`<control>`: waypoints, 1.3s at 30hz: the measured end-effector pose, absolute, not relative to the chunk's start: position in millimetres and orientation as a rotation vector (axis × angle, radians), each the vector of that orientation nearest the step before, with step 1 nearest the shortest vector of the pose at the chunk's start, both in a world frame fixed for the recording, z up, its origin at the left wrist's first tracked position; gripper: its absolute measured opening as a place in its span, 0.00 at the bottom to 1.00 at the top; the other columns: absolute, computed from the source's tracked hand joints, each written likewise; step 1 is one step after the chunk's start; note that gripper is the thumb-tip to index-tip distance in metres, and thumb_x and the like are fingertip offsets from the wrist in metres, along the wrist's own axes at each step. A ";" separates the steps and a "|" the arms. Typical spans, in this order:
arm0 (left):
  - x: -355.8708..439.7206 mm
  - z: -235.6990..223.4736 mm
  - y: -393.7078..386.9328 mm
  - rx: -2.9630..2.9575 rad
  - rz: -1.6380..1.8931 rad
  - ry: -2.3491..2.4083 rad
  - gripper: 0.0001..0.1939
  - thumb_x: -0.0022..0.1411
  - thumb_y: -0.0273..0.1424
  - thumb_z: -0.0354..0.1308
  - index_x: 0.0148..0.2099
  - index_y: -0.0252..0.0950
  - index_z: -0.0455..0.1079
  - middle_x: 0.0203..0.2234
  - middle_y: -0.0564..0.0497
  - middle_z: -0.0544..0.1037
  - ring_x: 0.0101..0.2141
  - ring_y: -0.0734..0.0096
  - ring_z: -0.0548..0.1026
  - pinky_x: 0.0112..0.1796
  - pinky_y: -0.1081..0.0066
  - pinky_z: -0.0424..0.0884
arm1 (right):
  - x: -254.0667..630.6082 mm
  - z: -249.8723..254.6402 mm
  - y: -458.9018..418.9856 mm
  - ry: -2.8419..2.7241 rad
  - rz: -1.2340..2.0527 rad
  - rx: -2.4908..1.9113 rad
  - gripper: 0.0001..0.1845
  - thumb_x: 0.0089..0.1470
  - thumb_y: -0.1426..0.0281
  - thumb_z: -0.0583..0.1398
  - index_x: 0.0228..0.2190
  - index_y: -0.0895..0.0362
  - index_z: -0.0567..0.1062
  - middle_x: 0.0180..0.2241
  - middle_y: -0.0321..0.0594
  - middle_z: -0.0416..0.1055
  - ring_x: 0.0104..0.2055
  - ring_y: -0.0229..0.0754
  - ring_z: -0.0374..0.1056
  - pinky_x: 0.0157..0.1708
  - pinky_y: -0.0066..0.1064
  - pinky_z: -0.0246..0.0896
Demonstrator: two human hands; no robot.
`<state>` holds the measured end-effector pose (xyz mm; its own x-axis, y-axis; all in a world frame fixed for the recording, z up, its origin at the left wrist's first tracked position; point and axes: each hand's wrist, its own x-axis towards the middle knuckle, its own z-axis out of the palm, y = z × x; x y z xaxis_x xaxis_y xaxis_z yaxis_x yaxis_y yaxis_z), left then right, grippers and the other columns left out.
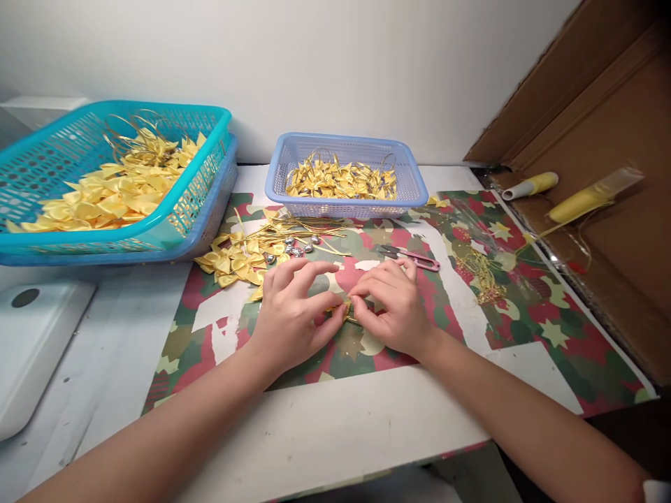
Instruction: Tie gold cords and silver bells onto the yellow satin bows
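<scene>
My left hand (296,318) and my right hand (393,304) meet over the patterned sheet (361,346). Between their thumbs and index fingertips they pinch a small yellow ribbon bow (346,307), mostly covered by the fingers. A bit of gold cord shows beneath it. Just beyond my left hand lie loose yellow ribbon bows (235,258), several small silver bells (298,251) and a bundle of gold cords (309,225). Pink-handled thread snips (414,258) rest behind my right hand.
A turquoise basket (210,150) of yellow bows stands at the left, stacked on a blue one. A periwinkle basket (346,207) holds finished-looking bows with cords. Gold thread scraps (487,276) lie right, near yellow spools (581,202) and cardboard (602,91). A white device (36,349) sits left.
</scene>
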<state>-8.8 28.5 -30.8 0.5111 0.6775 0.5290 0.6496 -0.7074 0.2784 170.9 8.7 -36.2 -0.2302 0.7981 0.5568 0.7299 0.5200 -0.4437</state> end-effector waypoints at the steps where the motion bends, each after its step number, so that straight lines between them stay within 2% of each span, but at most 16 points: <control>1: -9.4 -31.0 28.8 2.707 0.977 1.177 0.06 0.57 0.32 0.60 0.27 0.43 0.75 0.45 0.50 0.77 0.48 0.54 0.66 0.48 0.55 0.61 | 171.0 -36.2 8.7 -1.997 0.114 -1.247 0.09 0.53 0.73 0.56 0.23 0.54 0.70 0.25 0.31 0.73 0.33 0.38 0.65 0.45 0.40 0.46; 17: -14.2 -30.0 31.4 2.791 0.993 1.154 0.05 0.55 0.31 0.61 0.29 0.45 0.77 0.45 0.53 0.78 0.47 0.55 0.68 0.45 0.57 0.62 | 172.8 -33.1 8.5 -1.940 0.078 -1.264 0.08 0.52 0.74 0.56 0.23 0.54 0.69 0.24 0.32 0.73 0.32 0.39 0.66 0.44 0.40 0.47; 21: -13.5 -29.7 31.2 2.745 0.946 1.169 0.05 0.55 0.30 0.60 0.33 0.44 0.77 0.45 0.51 0.78 0.47 0.54 0.68 0.47 0.56 0.62 | 173.0 -33.8 8.6 -1.938 0.072 -1.271 0.08 0.52 0.74 0.56 0.23 0.55 0.70 0.24 0.32 0.72 0.33 0.38 0.65 0.44 0.39 0.48; 26: -12.6 -27.7 30.5 2.684 0.832 1.142 0.11 0.54 0.32 0.59 0.41 0.43 0.75 0.48 0.47 0.75 0.49 0.53 0.67 0.49 0.55 0.61 | 172.4 -34.5 8.3 -1.963 0.076 -1.272 0.08 0.52 0.74 0.56 0.23 0.55 0.70 0.25 0.32 0.72 0.33 0.39 0.66 0.44 0.40 0.48; 34: -12.6 -28.5 29.7 2.625 0.842 1.107 0.02 0.54 0.30 0.60 0.33 0.41 0.72 0.47 0.48 0.75 0.49 0.55 0.66 0.49 0.56 0.60 | 171.4 -32.5 7.8 -1.967 0.105 -1.293 0.09 0.53 0.73 0.56 0.23 0.54 0.69 0.24 0.32 0.72 0.33 0.40 0.65 0.45 0.41 0.47; 39: -10.6 -28.6 29.8 2.602 0.836 1.096 0.01 0.54 0.30 0.59 0.31 0.40 0.71 0.47 0.48 0.75 0.49 0.55 0.66 0.49 0.55 0.61 | 170.6 -33.2 8.3 -1.952 0.090 -1.229 0.09 0.53 0.74 0.56 0.22 0.54 0.68 0.24 0.31 0.73 0.32 0.39 0.66 0.45 0.40 0.47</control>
